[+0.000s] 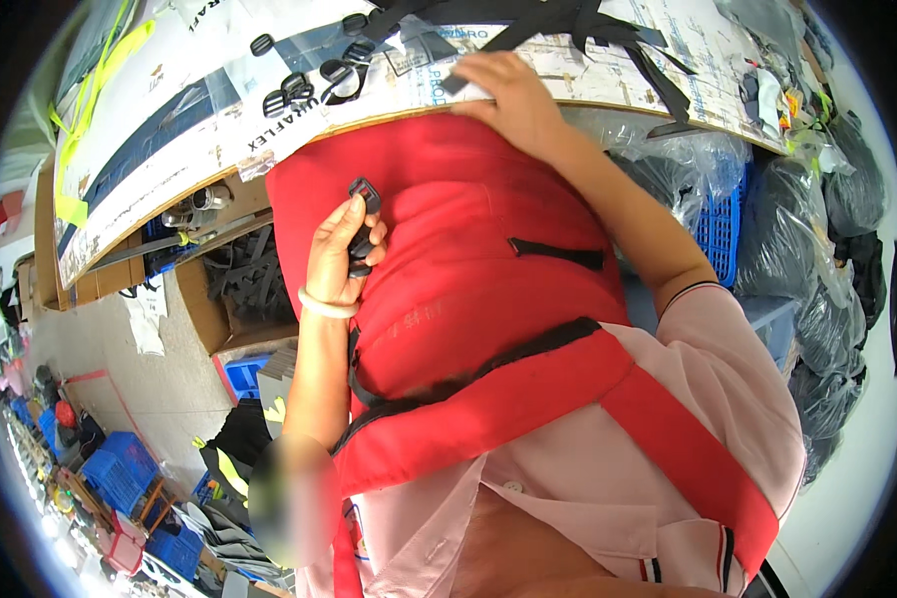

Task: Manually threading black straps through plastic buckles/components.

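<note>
Left hand (334, 261): grip closed on black plastic buckle (362, 227); light, stiff, held by its body.
Right hand (508, 95): flat, open, on black strap (568, 25) at counter (219, 149) edge.
Red vest (468, 259): soft.

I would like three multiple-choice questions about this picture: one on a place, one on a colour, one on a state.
1. Where is the right hand?
A. on the table edge
B. in the blue crate
C. on the floor

2. What colour is the vest?
A. green
B. red
C. white

3. What does the left hand do?
A. hangs open
B. holds a black buckle in its fingers
C. holds scissors

Answers: 1 A, it rests where the vest meets the table; 2 B, the fabric is red; 3 B, fingers close round the buckle.
</note>
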Motion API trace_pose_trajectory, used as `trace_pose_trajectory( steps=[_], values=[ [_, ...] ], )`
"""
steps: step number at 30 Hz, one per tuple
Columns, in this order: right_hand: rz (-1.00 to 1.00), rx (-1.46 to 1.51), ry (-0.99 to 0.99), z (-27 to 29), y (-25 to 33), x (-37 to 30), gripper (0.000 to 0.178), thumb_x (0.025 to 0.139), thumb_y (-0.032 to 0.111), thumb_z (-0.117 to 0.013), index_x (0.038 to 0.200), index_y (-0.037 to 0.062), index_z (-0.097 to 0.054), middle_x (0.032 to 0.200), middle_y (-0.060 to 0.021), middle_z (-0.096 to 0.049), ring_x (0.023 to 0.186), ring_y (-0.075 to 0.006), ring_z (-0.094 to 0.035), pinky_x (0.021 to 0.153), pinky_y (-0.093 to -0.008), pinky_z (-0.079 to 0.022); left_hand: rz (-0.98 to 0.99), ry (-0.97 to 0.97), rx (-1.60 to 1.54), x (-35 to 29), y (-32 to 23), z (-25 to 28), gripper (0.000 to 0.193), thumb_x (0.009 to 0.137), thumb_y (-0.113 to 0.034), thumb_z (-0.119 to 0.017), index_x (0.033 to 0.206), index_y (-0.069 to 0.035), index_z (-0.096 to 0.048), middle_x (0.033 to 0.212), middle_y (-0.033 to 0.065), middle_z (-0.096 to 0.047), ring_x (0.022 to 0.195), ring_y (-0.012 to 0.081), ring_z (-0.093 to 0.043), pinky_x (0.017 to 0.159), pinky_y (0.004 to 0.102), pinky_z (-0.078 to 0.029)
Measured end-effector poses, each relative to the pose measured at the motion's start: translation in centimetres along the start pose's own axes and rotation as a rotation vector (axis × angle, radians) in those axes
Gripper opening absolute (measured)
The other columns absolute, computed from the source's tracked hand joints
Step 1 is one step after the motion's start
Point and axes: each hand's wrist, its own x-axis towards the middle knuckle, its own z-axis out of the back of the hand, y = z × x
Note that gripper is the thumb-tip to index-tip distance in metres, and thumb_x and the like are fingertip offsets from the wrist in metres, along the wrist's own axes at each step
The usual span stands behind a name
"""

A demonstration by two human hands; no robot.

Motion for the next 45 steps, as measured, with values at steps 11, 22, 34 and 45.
trace_pose_trajectory(
  steps=[11,22,34,45],
  values=[
    [0.044,0.592,0.027,4.7,11.3,1.3,0.017,0.087,0.014,-0.063,0.103,0.0093,-0.069,0.084,-0.0089,-0.064,0.076,-0.0228,-0.061,0.069,-0.0341,-0.049,-0.289,-0.255,0.347,-0.9,-0.9,-3.1,0.019,0.091,-0.013,-0.064,0.082,0.004,-0.065,0.062,0.0041,-0.057,0.049,0.0083,-0.046,0.042,0.0208,-0.034],
    [-0.834,1.426,0.577,3.3,14.0,1.4,0.018,0.092,0.022,-0.06,0.088,0.0052,-0.06,0.065,-0.0014,-0.059,0.051,-0.0065,-0.054,0.046,-0.0194,-0.041,-0.693,-0.262,0.81,-0.7,-0.1,-2.5,0.011,0.084,0.0,-0.068,0.094,0.002,-0.07,0.072,-0.0007,-0.056,0.054,0.0036,-0.046,0.047,0.0193,-0.035],
    [-0.9,1.608,0.483,3.2,14.6,1.1,0.017,0.092,0.024,-0.061,0.087,0.0069,-0.06,0.064,-0.0014,-0.057,0.049,-0.0058,-0.051,0.043,-0.0188,-0.039,-0.918,-0.3,1.06,-0.5,-0.4,-2.2,0.014,0.08,0.0,-0.071,0.093,0.002,-0.07,0.069,0.0055,-0.057,0.061,0.0113,-0.053,0.055,0.0256,-0.044],
    [-0.836,1.437,0.538,2.1,13.6,0.8,0.02,0.088,0.021,-0.065,0.088,0.0018,-0.062,0.072,-0.0046,-0.063,0.057,-0.009,-0.059,0.05,-0.0219,-0.047,-0.79,-0.358,1.0,-0.8,-0.2,-2.0,0.014,0.079,-0.001,-0.072,0.093,0.001,-0.071,0.068,0.004,-0.057,0.061,0.0098,-0.051,0.056,0.0241,-0.042]
  ],
)
